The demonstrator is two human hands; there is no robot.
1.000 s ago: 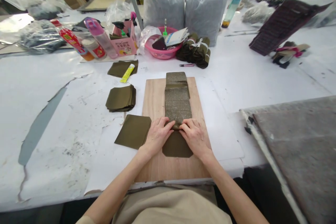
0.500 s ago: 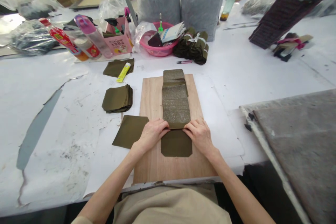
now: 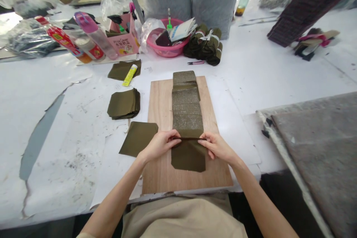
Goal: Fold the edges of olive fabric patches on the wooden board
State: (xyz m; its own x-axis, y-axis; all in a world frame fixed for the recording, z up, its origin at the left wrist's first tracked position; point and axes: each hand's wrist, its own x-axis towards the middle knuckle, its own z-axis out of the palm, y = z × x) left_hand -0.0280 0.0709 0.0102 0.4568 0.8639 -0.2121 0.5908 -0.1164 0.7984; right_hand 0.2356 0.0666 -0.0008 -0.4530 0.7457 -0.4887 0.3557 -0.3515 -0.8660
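Between my hands is an olive fabric piece (image 3: 188,156) with clipped lower corners, its upper edge folded over and slightly lifted off the wooden board (image 3: 161,174). My left hand (image 3: 161,143) pinches the left end of that fold. At the right end, my right hand (image 3: 217,147) grips the same fold between thumb and fingers. Just beyond it lies a row of overlapping olive pieces (image 3: 186,108) with a speckled, greyish surface. A single olive piece (image 3: 139,137) rests by my left hand, partly on the board.
To the left sit a stack of olive pieces (image 3: 122,104) and a yellow tube (image 3: 129,75) on more fabric. Farther back are a pink basin (image 3: 167,50), small pink-handled snips (image 3: 196,62), rolled olive bundles (image 3: 209,44) and bottles. A grey padded board (image 3: 318,137) stands at right.
The fabric piece's folded edge has come up off the board, pinched in both hands. My right hand has turned, its fingers now curled beneath. The view has shifted slightly.
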